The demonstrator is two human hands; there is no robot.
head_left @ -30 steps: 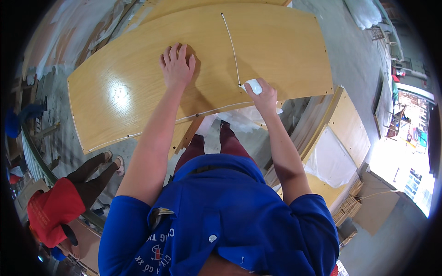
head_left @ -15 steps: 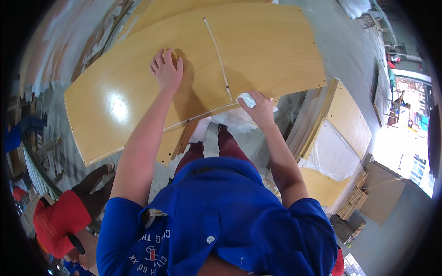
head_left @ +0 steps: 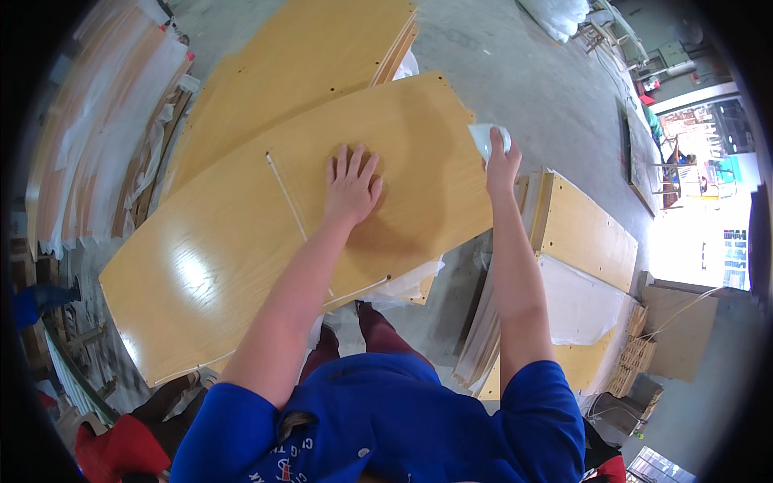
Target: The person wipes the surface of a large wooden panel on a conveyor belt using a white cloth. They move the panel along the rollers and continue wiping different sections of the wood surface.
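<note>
A large light-brown wooden panel (head_left: pixel 217 266) lies across the view, with a thin white strip (head_left: pixel 286 193) running over its face and more white along its near edge. My left hand (head_left: pixel 352 189) rests on the panel, fingers spread and palm down, to the right of that strip. At the panel's right end, my right hand (head_left: pixel 503 167) grips a thin white cloth (head_left: pixel 481 138) between thumb and fingers. The cloth stands up from the hand beside the panel's edge. Whether it touches the edge I cannot tell.
Similar panels (head_left: pixel 290 56) are stacked behind. To the right stands another stack (head_left: pixel 592 229) partly covered with white sheeting (head_left: pixel 576 298). Wrapped boards (head_left: pixel 105 121) lean at the left. A person in a red shirt (head_left: pixel 121 447) is at the lower left.
My right hand has gone from the panel's near edge to its right end with the cloth. My left hand has shifted right across the panel, past the white strip.
</note>
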